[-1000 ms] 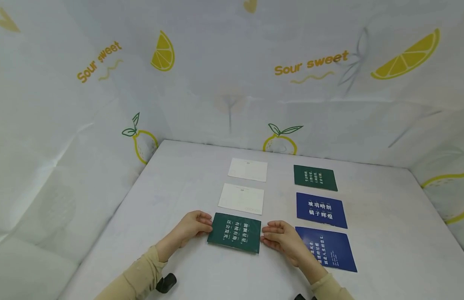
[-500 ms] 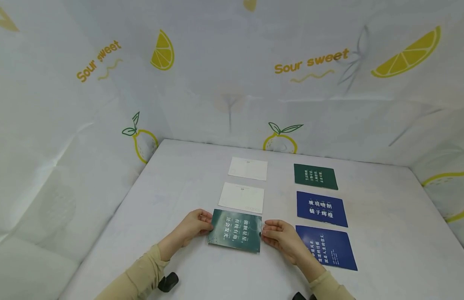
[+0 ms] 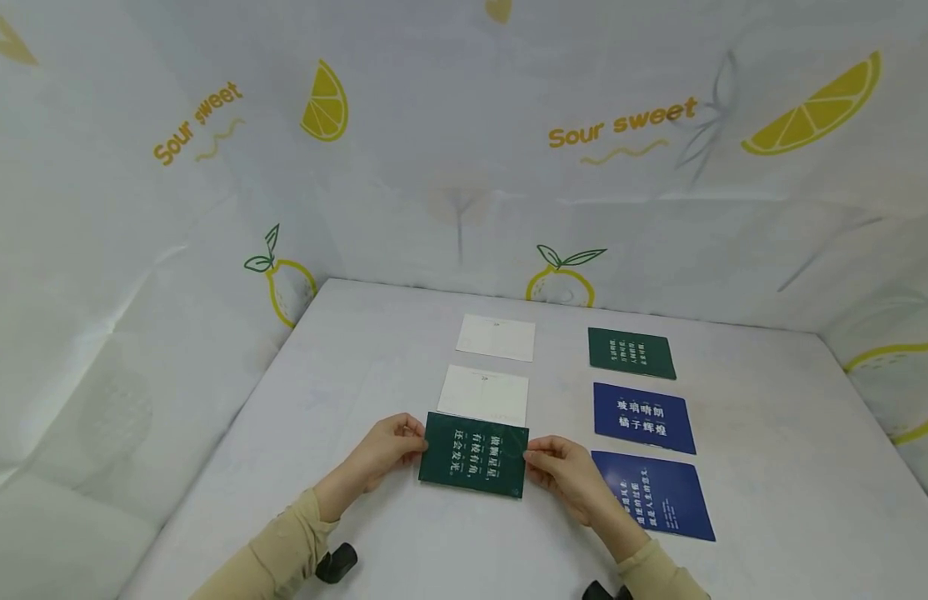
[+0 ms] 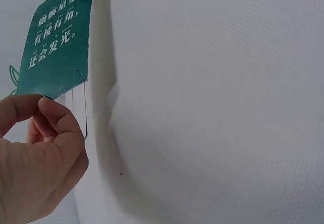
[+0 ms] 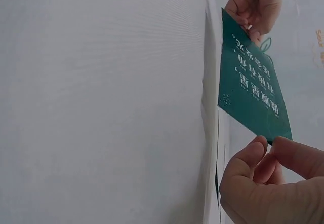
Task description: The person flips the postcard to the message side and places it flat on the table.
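A dark green postcard (image 3: 474, 455) with white writing is held between both hands at the near middle of the table. My left hand (image 3: 381, 454) pinches its left edge, thumb against fingers, as the left wrist view shows with the card (image 4: 58, 41) and hand (image 4: 40, 158). At the opposite edge my right hand (image 3: 572, 477) pinches the card, which the right wrist view confirms with the hand (image 5: 273, 178) and card (image 5: 250, 82). In both wrist views the card looks raised off the table. Its far edge lies close to a white postcard (image 3: 484, 395).
Another white postcard (image 3: 496, 337) lies farther back. To the right, a green postcard (image 3: 631, 353), a blue postcard (image 3: 644, 418) and another blue postcard (image 3: 674, 492) form a column; the right forearm partly covers the nearest. A white sheet with lemon prints (image 3: 464, 167) hangs behind.
The green postcard has risen from the table and shifted slightly away and to the right. Both hands, earlier at its side edges, now pinch it. The other postcards have stayed put.
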